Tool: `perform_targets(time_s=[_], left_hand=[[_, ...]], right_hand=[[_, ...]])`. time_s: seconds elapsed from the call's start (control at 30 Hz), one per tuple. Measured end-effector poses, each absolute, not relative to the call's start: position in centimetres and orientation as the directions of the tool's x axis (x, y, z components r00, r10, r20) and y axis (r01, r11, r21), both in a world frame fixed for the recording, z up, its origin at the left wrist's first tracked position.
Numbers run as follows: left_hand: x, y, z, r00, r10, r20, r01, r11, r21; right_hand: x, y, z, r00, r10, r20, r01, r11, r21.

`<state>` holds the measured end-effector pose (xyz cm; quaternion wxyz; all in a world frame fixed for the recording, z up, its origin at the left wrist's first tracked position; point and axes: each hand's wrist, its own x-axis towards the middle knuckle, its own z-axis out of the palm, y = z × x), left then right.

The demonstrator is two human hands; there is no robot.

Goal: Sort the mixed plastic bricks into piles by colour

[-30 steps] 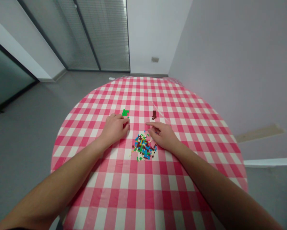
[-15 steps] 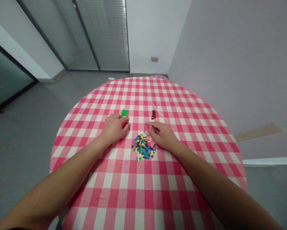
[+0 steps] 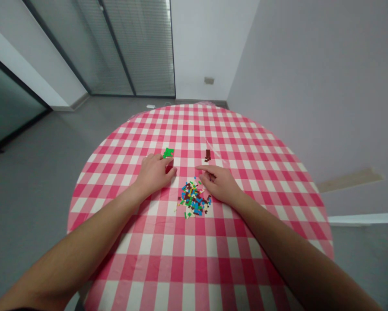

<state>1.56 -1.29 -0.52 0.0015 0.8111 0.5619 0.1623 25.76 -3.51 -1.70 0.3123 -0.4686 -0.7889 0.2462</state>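
Observation:
A mixed pile of small toy building bricks (image 3: 194, 199) in blue, brown, green, white and yellow lies between my hands, a little nearer to me. My left hand (image 3: 155, 172) rests on the cloth with thumb and index finger apart, nothing visible between them. Just beyond its fingers is a small group of green bricks (image 3: 168, 152). To the right, my right hand (image 3: 220, 183) lies at the pile's upper right edge, its index finger stretched out and the other fingers loosely bent. Past it sits a small group of dark brown bricks (image 3: 207, 155).
Everything lies on a round table with a pink and white checked cloth (image 3: 187, 250). Glass partitions (image 3: 142, 52) stand beyond it on the left, and a pale wall (image 3: 310, 86) runs along the right side.
Both hands stay in nearly the same place. The left index finger has shifted very slightly; the pile and the two brick groups look the same.

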Motion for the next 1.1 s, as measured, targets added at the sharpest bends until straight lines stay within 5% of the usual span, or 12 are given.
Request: perform_targets(time_s=[0.5,0.7,1.1], left_hand=[[1.5,-0.6,-1.1,0.335,0.897,0.289,0.879,-0.408,0.247],[1.6,-0.7,-0.7,0.338,0.913,0.23,0.917,-0.374,0.138],[2.3,-1.6,-0.9,0.539,0.808,0.238,0.746,-0.589,0.311]], right_hand=[[25.8,-3.5,-1.6,-0.376,0.892,0.251,0.586,0.439,-0.681],[25.8,-3.4,-1.7,-0.372,0.892,0.258,0.592,0.442,-0.674],[26.2,-3.2,-0.7,-0.516,0.844,0.143,0.733,0.522,-0.437]])
